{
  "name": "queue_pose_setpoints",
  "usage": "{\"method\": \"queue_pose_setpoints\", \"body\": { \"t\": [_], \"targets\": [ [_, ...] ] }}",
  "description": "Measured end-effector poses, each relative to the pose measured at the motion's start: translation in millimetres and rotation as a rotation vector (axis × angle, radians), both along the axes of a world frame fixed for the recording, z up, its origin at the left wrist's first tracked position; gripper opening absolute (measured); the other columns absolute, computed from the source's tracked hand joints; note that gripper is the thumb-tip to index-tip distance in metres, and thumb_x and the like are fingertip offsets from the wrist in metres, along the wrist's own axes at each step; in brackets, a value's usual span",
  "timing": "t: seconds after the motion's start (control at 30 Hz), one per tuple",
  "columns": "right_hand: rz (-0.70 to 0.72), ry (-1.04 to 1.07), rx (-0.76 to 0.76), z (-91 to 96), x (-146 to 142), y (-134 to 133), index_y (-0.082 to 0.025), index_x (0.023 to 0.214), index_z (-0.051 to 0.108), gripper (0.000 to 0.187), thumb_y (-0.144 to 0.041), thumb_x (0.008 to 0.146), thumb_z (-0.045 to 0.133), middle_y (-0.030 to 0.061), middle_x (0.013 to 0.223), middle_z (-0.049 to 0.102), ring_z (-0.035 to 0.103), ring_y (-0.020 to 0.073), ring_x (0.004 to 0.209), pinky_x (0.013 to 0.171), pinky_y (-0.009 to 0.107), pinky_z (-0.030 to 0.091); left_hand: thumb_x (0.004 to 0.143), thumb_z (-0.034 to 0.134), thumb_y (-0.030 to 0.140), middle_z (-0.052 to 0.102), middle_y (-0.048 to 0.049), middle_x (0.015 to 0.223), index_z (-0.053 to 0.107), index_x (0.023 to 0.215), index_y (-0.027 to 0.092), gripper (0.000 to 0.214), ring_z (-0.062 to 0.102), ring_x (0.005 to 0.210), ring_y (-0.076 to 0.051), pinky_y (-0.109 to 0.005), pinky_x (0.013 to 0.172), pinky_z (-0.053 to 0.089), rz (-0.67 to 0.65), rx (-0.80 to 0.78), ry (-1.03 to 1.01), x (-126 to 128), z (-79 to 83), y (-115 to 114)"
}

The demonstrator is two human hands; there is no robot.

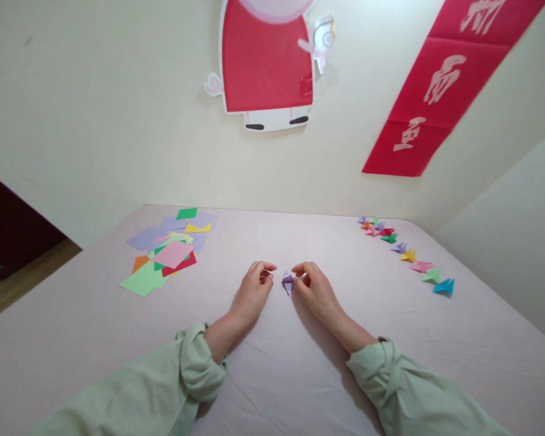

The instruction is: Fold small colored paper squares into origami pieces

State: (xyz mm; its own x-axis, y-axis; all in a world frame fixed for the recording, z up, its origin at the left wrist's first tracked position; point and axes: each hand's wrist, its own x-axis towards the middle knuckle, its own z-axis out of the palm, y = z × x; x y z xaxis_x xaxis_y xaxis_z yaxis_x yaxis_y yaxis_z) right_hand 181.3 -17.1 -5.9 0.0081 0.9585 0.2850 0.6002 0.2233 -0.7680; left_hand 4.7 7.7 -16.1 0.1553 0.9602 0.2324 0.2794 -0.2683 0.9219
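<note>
Head view: your left hand [253, 289] has its fingers parted and released, just beside the purple origami crane [287, 281], which sits on the tabletop [272, 369] between your hands. Your right hand [318, 292] has fingers at the crane's right edge; whether they pinch it, I cannot tell. With just one side attended, a sharp tug could skid it or tear a thin point.

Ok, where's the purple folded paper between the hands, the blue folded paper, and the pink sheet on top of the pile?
Purple folded paper [287, 281]: head view, on its folded middle.
Blue folded paper [444, 287]: head view, on its body.
Pink sheet [174, 255]: head view, middle of its flat face.
</note>
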Motion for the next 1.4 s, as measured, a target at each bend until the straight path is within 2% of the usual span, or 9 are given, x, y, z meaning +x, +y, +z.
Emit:
{"method": "queue_pose_setpoints", "body": {
  "t": [0.17,0.37,0.73,0.9,1.13,1.3,1.4],
  "targets": [
    [-0.033,0.008,0.002,-1.3,5.4,2.6,-0.02,0.089,0.057,0.02,-0.01,0.076,0.044,0.0019,0.088,0.058,0.052,0.0143,0.067,0.066,0.03,0.043,0.083,0.047,0.01,0.06,-0.0034,0.098,0.061,0.095,0.019,0.021,0.06,0.089,-0.016,-0.03,0.082,0.05,0.005,0.07,0.071,-1.2,0.8,-0.5],
    [0.0,-0.007,-0.023,-1.0,5.0,2.1,-0.02,0.088,0.058,0.01,-0.019,0.081,0.05,0.0019,0.09,0.057,0.052,0.0138,0.065,0.066,0.03,0.043,0.084,0.049,0.011,0.058,-0.0037,0.097,0.061,0.093,0.02,0.018,0.059,0.088,-0.016,-0.031,0.081,0.049,-0.023,0.113,0.139,-0.7,3.2,-2.4],
    [0.09,-0.102,-0.085,-0.8,5.9,0.8,-0.022,0.094,0.06,0.018,-0.016,0.079,0.054,0.0004,0.09,0.055,0.052,0.0142,0.07,0.067,0.028,0.041,0.084,0.055,0.017,0.058,-0.0058,0.101,0.065,0.097,0.021,0.018,0.058,0.098,-0.019,-0.034,0.089,0.049,-0.135,0.136,0.241,0.2,7.8,-6.1],
    [0.108,-0.119,-0.084,-1.4,6.5,1.5,-0.022,0.095,0.06,0.016,-0.016,0.081,0.054,0.0005,0.09,0.055,0.052,0.014,0.07,0.067,0.028,0.041,0.081,0.059,0.016,0.058,-0.0057,0.103,0.066,0.101,0.023,0.022,0.056,0.102,-0.022,-0.038,0.093,0.046,-0.136,0.178,0.363,2.3,6.8,-6.2],
    [0.11,-0.161,-0.048,1.5,2.0,-1.4,-0.022,0.084,0.06,0.01,-0.014,0.081,0.054,-0.0002,0.084,0.055,0.052,0.0142,0.072,0.066,0.026,0.039,0.08,0.061,0.017,0.059,-0.004,0.1,0.064,0.094,0.023,0.015,0.057,0.101,-0.022,-0.037,0.092,0.045,-0.126,0.191,0.385,4.5,5.2,-5.0],
    [0.109,-0.174,-0.054,3.7,0.1,-4.0,-0.022,0.083,0.057,0.012,-0.011,0.081,0.053,-0.0003,0.085,0.054,0.051,0.0135,0.07,0.065,0.025,0.037,0.079,0.056,0.008,0.06,-0.0048,0.104,0.062,0.101,0.023,0.028,0.056,0.104,-0.022,-0.037,0.092,0.044,-0.101,0.214,0.419,4.8,1.6,-4.1],
    [0.109,-0.169,-0.044,3.5,0.0,-4.3,-0.022,0.083,0.057,0.011,-0.012,0.081,0.053,-0.0008,0.083,0.054,0.05,0.0135,0.068,0.064,0.025,0.037,0.08,0.054,0.008,0.062,-0.0049,0.105,0.063,0.1,0.023,0.027,0.056,0.103,-0.022,-0.038,0.092,0.043,-0.107,0.22,0.444,4.6,0.6,-3.5]
  ]
}}
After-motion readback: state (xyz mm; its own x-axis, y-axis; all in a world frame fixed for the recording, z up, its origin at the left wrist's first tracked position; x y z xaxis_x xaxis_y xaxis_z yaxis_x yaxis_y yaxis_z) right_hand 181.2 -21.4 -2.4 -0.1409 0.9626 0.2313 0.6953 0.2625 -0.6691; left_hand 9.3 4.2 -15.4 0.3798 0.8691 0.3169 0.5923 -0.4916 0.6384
